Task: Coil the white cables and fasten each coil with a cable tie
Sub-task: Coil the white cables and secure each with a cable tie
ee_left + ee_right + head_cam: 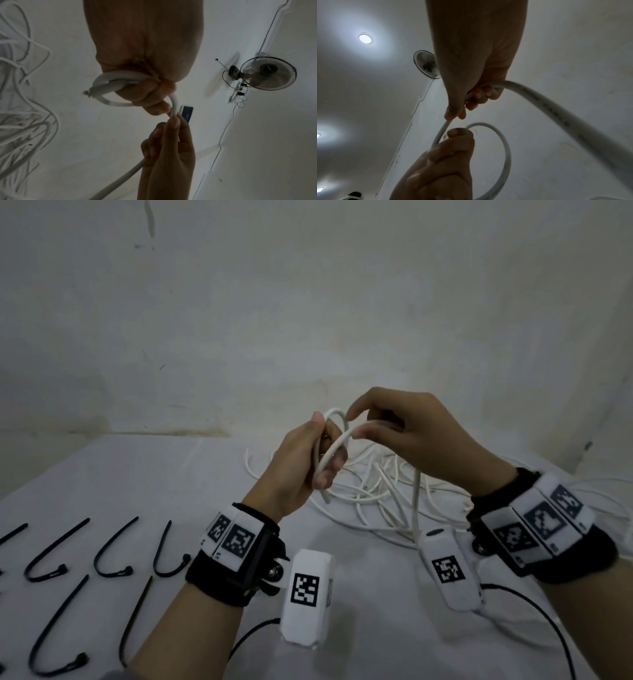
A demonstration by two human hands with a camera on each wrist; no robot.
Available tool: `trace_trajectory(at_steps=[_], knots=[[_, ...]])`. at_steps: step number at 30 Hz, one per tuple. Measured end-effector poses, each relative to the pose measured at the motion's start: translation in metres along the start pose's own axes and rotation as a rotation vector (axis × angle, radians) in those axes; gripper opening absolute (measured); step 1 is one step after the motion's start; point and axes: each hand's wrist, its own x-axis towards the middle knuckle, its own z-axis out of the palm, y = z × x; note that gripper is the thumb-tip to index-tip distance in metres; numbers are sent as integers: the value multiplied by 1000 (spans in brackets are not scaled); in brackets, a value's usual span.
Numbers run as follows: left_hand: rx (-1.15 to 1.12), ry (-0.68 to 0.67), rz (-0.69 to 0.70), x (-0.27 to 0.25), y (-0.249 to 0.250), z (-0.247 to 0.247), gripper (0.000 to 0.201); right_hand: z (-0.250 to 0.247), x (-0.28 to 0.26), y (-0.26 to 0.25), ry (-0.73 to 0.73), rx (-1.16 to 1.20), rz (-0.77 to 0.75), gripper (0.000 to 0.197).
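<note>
Above a table draped in white cloth, the person's left hand curls its fingers round a small loop of thick white round cable, whose cut end pokes out below the fist. The right hand pinches the same cable between thumb and fingertips just beside the left, and from there the cable drops down to a loose tangle of thinner white cables lying on the cloth behind and below both hands. The left wrist view shows what seems to be two turns stacked in the left fist, though the dim light makes the count unsure. Six black plastic cable ties, bent into hooks, lie in two rows on the cloth to the left, well apart from the hands.
</note>
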Motion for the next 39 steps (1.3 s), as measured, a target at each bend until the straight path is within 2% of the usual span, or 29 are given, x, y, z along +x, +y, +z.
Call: trace_trajectory(at_steps=[4, 6, 11, 18, 21, 27, 30, 37, 39], knots=[[-97, -56, -30, 0, -12, -4, 49, 12, 6, 14, 34, 46, 147, 26], [-195, -71, -34, -1, -18, -8, 48, 19, 10, 22, 7, 51, 195, 26], [-378, -91, -68, -3, -35, -15, 52, 39, 11, 32, -46, 123, 238, 30], [-469, -142, -115, -3, -41, -25, 49, 48, 13, 37, -45, 134, 242, 37], [-537, -109, -110, -5, -38, -22, 44, 50, 12, 36, -57, 176, 256, 33], [-620, 17, -27, -5, -36, -32, 43, 34, -16, 51, -203, 549, 456, 19], [-649, 17, 7, -6, -36, -34, 42, 27, -32, 54, -247, 492, 457, 6], [-711, 75, 100, -7, -32, -55, 44, 10, -60, 56, -377, 329, 550, 20], [-705, 92, 95, -8, -32, -56, 49, 3, -61, 54, -381, 106, 478, 20]])
